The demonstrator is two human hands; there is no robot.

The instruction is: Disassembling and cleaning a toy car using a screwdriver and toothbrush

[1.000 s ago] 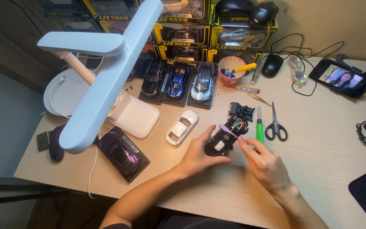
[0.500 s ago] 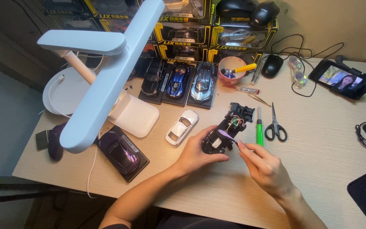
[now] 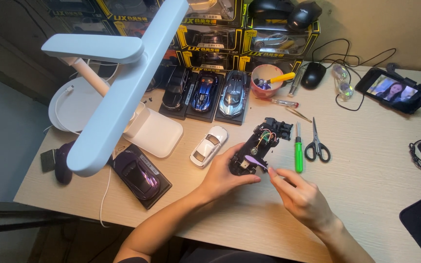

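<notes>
My left hand (image 3: 226, 174) grips the near end of a black model car chassis (image 3: 259, 146) lying on the wooden desk (image 3: 366, 195), its wiring exposed on top. My right hand (image 3: 300, 195) pinches a small purple piece (image 3: 255, 161) at the chassis' near end, fingertips touching it. A green-handled screwdriver (image 3: 298, 153) lies just right of the chassis, and black scissors (image 3: 316, 143) sit beside that. A white model car (image 3: 209, 145) rests left of my left hand.
A white desk lamp (image 3: 118, 92) reaches over the left side. A purple model car on a black base (image 3: 140, 173) sits at front left. Three model cars (image 3: 205, 92) on bases, a pink cup (image 3: 265, 82), a mouse (image 3: 313, 75), a phone (image 3: 394, 91) and boxed cars line the back.
The chassis has been laid lower and more lengthwise in my left hand. My right hand has shifted slightly down and toward its near end with the purple piece.
</notes>
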